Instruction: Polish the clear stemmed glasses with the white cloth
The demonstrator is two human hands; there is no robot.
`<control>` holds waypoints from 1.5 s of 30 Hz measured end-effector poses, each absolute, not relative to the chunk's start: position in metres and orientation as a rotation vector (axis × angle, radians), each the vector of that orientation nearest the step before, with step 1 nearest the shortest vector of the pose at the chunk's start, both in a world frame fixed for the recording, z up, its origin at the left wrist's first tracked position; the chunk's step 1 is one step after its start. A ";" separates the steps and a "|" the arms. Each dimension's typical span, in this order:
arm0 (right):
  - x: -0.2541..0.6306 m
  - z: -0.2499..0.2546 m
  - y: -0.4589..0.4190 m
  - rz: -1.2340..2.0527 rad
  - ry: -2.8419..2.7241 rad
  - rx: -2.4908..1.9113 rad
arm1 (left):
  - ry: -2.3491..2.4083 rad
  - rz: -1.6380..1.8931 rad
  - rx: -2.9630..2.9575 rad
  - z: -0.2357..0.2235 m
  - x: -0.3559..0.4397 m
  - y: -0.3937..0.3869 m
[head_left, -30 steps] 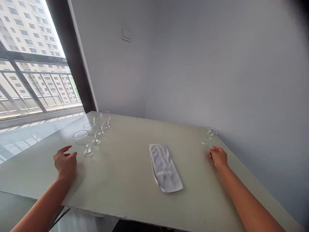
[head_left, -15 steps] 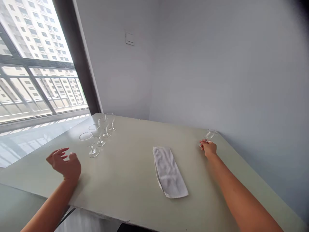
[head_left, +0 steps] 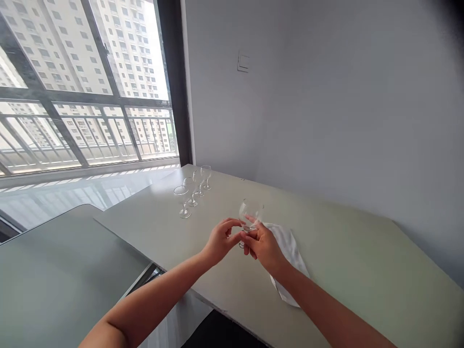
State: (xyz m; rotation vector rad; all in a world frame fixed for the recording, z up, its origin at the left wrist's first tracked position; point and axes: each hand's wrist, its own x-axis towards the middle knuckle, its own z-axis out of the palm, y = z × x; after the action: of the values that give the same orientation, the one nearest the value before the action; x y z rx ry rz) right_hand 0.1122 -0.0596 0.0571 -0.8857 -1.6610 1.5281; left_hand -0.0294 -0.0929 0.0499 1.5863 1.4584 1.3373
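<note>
A clear stemmed glass [head_left: 250,212] is held upright above the pale table [head_left: 344,251], in front of me. My right hand [head_left: 263,244] grips its stem and base from the right. My left hand [head_left: 220,240] meets it from the left, fingers pinched at the stem. A folded white cloth [head_left: 290,249] lies on the table just behind and under my right wrist, partly hidden by my arm. Further back, several more stemmed glasses [head_left: 192,191] stand in a row near the window.
A second grey table top [head_left: 65,270] sits lower at the left, with a gap between the two. The wall [head_left: 326,106] runs along the table's far side with a switch plate [head_left: 243,62]. A big window with railings is at the left.
My right hand took the lone glass from the table's far right corner and brought it to the middle. My left hand came over from near the row of glasses to meet it. My view swung right.
</note>
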 end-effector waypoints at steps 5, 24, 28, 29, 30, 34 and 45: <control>0.100 0.049 -0.076 1.534 -1.833 -0.941 | 1.260 1.211 1.326 0.041 -0.033 -0.105; 0.247 -0.008 -0.023 0.451 -2.189 -1.433 | 1.797 1.438 1.195 -0.009 -0.219 -0.110; 0.249 -0.018 -0.024 0.301 -2.332 -1.333 | 1.830 1.400 1.184 -0.009 -0.220 -0.105; 0.249 -0.020 -0.023 0.239 -2.380 -1.298 | 1.838 1.382 1.187 -0.010 -0.221 -0.105; 0.248 -0.022 -0.023 0.174 -2.434 -1.256 | 1.849 1.365 1.199 -0.010 -0.223 -0.106; 0.243 -0.028 -0.024 -0.026 -2.660 -1.084 | 2.116 1.400 1.236 -0.010 -0.228 -0.123; 0.120 -0.031 -0.028 0.403 -2.853 -0.960 | 2.229 1.606 1.053 -0.002 -0.111 -0.150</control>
State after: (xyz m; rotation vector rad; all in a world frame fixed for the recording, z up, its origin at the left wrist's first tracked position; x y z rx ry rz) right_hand 0.1204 -0.0282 -0.0311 -0.9597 -2.8533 0.4029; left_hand -0.1109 -0.1500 -0.0023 1.0531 2.2286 1.6064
